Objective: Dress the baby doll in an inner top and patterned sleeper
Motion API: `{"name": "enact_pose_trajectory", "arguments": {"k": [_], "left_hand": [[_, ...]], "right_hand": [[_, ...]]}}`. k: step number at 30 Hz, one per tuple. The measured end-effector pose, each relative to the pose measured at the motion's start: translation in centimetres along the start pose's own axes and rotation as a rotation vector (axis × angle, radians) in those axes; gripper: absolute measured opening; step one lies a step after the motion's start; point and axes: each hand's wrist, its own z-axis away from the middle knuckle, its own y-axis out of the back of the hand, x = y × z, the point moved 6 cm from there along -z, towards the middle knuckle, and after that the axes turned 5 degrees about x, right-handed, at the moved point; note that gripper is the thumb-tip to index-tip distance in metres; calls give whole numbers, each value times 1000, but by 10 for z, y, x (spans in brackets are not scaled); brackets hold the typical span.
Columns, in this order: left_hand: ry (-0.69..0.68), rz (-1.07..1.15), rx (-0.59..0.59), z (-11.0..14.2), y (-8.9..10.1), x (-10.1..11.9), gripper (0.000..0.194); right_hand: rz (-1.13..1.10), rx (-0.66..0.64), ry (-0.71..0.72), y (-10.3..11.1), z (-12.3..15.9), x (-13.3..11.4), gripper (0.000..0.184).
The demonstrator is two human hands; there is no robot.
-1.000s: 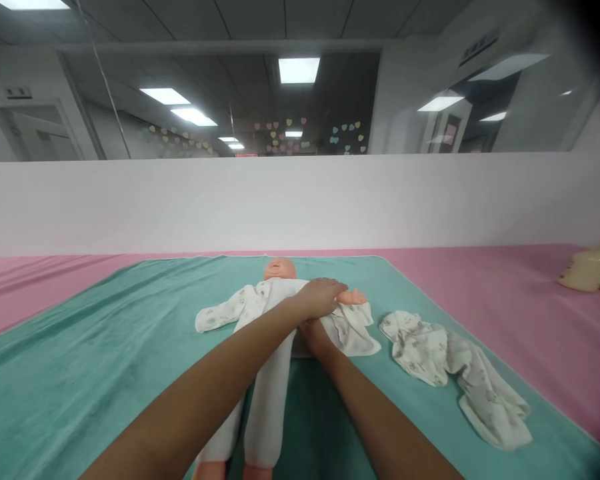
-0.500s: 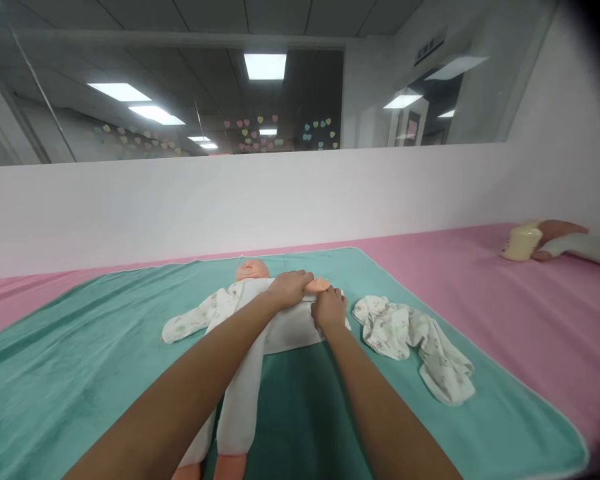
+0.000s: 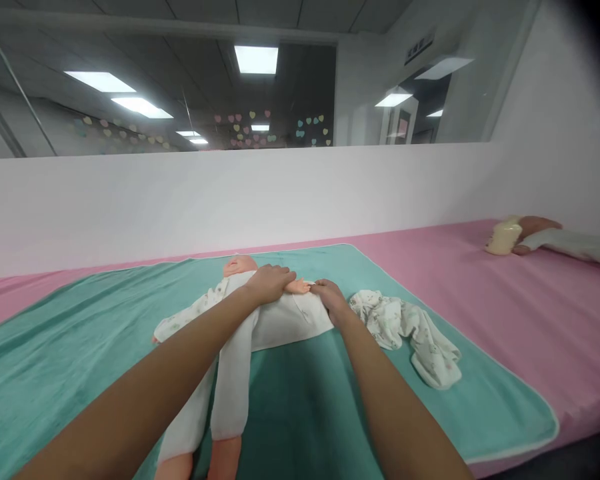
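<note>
Teal cloth lies over pink sheeting, a doll left of centre. The left hand covers the doll's forearm, its grip unclear; the right hand pinches white fabric beside the doll's fingers. Light wrist support and slack fabric should prevent snagging.

Bottle: cream, upright on the pink sheet, far right. A person's hand in a pale sleeve is against it. White wall runs behind the sheet. Window above shows lit ceiling panels, clusters of heart shapes and a sign, upper right; lettering illegible.
</note>
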Motion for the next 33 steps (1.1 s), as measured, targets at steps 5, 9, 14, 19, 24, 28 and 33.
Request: {"name": "enact_pose_trajectory", "arguments": {"k": [5, 9, 14, 19, 24, 28, 33], "left_hand": [[47, -98, -19, 2, -3, -3, 16], [167, -102, -77, -4, -17, -1, 12], [183, -23, -100, -8, -28, 14, 16], [227, 50, -100, -7, -33, 21, 25], [352, 89, -115, -14, -34, 5, 32], [411, 101, -144, -21, -36, -4, 36], [445, 84, -148, -26, -45, -3, 32]], "right_hand": [[-323, -62, -99, 6, -3, 8, 27], [-533, 3, -15, 10, -7, -1, 30], [-678, 26, 104, 16, -6, -19, 30], [-731, 21, 142, 21, 0, -26, 29], [-727, -30, 140, 19, 6, -29, 28], [-784, -112, 178, 16, 14, -38, 27], [-861, -314, 191, 1, 33, -56, 28]]}}
